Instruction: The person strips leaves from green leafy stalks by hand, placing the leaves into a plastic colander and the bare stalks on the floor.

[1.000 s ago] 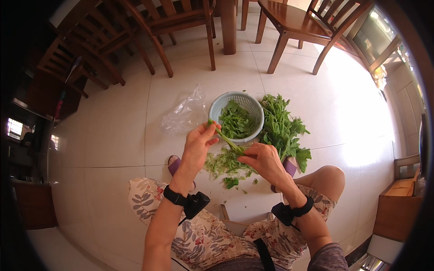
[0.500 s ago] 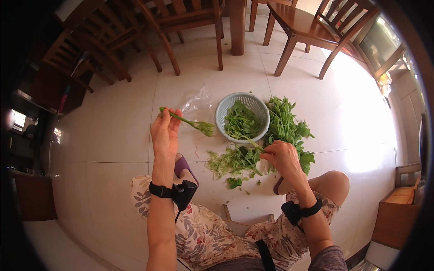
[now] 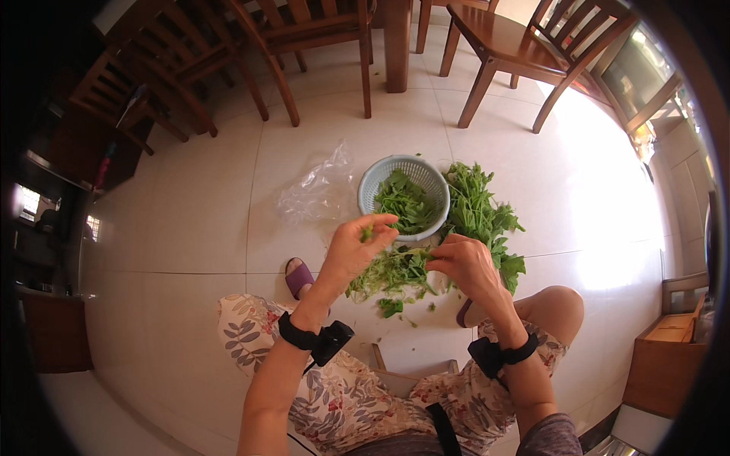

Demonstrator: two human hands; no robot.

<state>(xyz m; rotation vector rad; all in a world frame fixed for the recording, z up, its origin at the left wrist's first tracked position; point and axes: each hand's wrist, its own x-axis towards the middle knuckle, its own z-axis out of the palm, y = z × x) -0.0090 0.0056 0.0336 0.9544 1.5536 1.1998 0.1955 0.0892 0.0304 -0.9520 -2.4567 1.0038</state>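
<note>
In front of the basket my left hand (image 3: 356, 251) is closed, its thumb and fingers pinching a green leafy stem (image 3: 367, 234) that is mostly hidden by them. My right hand (image 3: 468, 266), to its right, has its fingertips pressed together over the scrap pile; what they hold is too small to make out. Behind both hands stands a grey-blue plastic basket (image 3: 366, 188) with torn green leaves (image 3: 404, 199) inside. A heap of leafy greens (image 3: 483, 205) lies against its right side. Peeled strings and leaf scraps (image 3: 388, 275) are spread on the floor below the hands.
A crumpled clear plastic bag (image 3: 315, 190) lies left of the basket. Wooden chairs (image 3: 525, 57) and a table leg (image 3: 397, 49) stand at the far side. My purple slipper (image 3: 299, 280) and bent knees frame the scraps. Sunlight glares on the tiles at right.
My left hand has swung right and down, from beside the plastic bag to in front of the basket, taking the stem along. My right hand has shifted slightly left.
</note>
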